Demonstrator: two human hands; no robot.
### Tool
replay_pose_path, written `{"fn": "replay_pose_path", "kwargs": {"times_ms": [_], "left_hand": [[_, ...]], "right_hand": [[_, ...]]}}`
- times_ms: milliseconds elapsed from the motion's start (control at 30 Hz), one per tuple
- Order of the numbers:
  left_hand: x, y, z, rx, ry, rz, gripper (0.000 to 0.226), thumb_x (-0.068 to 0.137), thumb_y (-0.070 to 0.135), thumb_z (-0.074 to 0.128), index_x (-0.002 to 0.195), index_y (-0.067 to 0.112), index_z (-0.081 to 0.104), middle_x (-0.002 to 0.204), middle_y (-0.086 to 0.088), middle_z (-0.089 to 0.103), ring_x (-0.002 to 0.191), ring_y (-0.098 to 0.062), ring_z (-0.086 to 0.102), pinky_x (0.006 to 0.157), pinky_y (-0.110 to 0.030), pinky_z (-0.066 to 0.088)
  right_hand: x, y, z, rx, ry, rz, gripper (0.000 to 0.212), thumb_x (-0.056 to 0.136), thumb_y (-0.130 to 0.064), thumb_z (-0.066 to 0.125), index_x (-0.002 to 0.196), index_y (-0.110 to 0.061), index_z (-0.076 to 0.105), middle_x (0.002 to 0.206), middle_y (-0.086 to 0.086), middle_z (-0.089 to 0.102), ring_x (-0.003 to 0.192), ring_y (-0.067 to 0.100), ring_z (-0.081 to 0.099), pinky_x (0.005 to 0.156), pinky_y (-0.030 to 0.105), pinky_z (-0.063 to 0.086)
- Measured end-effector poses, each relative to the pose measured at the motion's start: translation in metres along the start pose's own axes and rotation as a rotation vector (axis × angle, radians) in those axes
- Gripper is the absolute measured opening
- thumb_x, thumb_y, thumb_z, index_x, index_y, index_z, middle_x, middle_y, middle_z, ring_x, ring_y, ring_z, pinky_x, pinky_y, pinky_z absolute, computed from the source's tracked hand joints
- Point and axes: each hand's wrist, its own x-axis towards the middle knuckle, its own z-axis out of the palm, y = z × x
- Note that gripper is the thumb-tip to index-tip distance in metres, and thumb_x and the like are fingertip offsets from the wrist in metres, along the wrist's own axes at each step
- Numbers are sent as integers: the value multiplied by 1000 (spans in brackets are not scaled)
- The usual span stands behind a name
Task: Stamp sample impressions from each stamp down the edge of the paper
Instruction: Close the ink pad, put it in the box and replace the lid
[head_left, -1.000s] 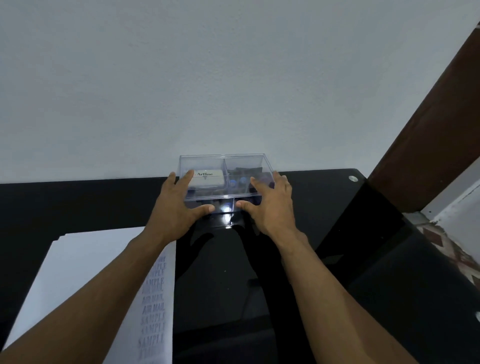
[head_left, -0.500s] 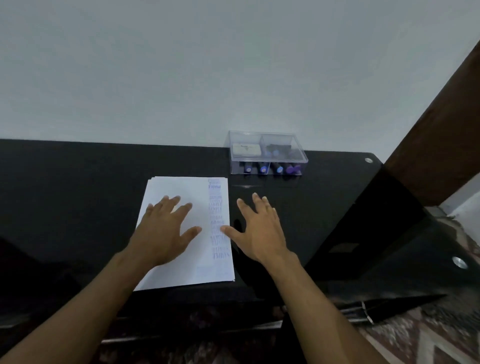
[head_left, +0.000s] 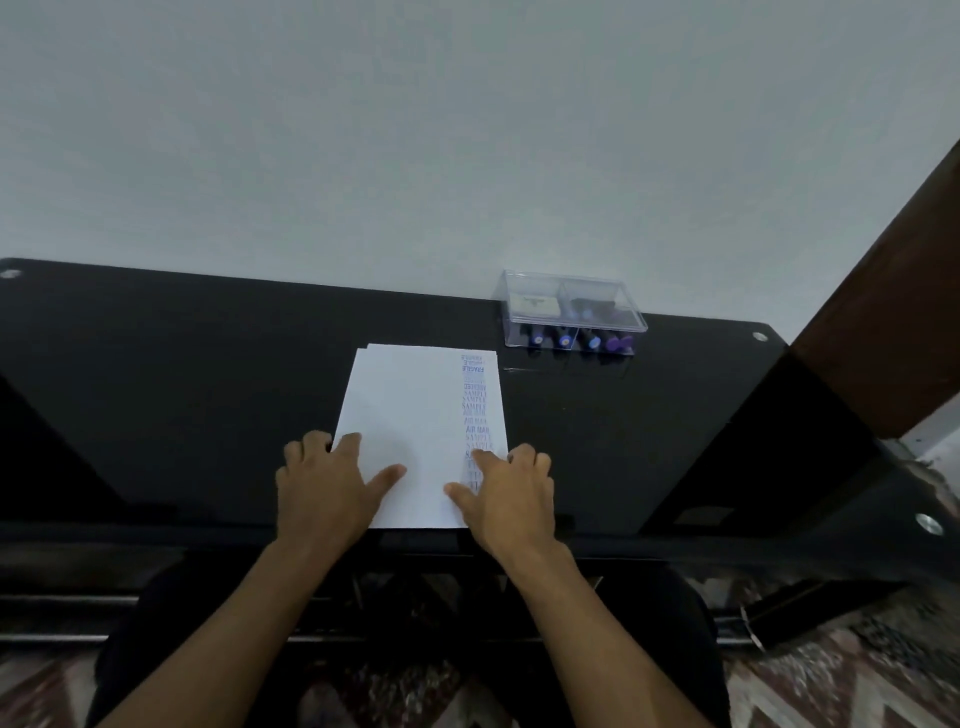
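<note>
A glossy black table stands against a pale wall, with brown wood at the right and patterned floor below. The stamped paper lies mid-table, the clear stamp box closed beyond its far right corner. Since half a second ago, the left hand and right hand have drawn nearer, lying flat and spread on the paper's near corners

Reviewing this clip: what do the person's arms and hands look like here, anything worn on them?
Both forearms are bare as far as the frame shows, with no sleeves in sight. The left hand and the right hand wear no gloves, and no watch, bracelet or ring is visible on the wrists or fingers. No markings or bandages show on either arm.
</note>
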Motion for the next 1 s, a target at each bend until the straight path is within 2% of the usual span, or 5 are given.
{"fn": "replay_pose_path", "kwargs": {"times_ms": [500, 667, 733, 833, 1000], "left_hand": [[32, 13, 5, -297, 16, -168, 50, 89, 27, 74, 133, 11, 57, 123, -15, 58, 120, -37, 51, 88, -37, 41], [47, 9, 2, -376, 28, -272, 11, 78, 11, 68, 84, 10, 58, 86, -6, 66, 83, -30, 61, 71, -41, 55], [51, 9, -1, -382, -11, -317, 6, 74, 7, 62, 79, 8, 58, 81, -9, 65, 78, -32, 62, 72, -46, 58], [53, 11, -6, -418, -42, -343, 5, 76, 6, 59, 80, 6, 61, 86, -13, 66, 80, -35, 63, 71, -47, 58], [48, 26, -14, -424, -93, -333, 23, 86, 7, 57, 109, 6, 59, 126, -23, 46, 83, -33, 56, 60, -38, 46]], "right_hand": [[15, -4, -1, 265, 51, 200, 51, 81, -44, 76, 125, -23, 58, 117, 3, 44, 110, 21, 39, 93, 35, 46], [22, -3, -7, 299, 10, 269, 58, 75, -41, 82, 123, -22, 57, 120, 6, 46, 113, 25, 42, 95, 36, 41], [27, -1, -10, 322, -31, 286, 60, 72, -41, 84, 124, -26, 57, 123, 7, 45, 116, 26, 42, 98, 37, 39], [29, 1, -8, 339, -62, 277, 63, 71, -41, 85, 126, -30, 57, 126, 7, 43, 119, 27, 41, 101, 36, 38], [28, 2, -4, 317, -48, 246, 62, 74, -40, 83, 131, -32, 58, 126, 4, 41, 119, 25, 40, 104, 36, 38]]}}
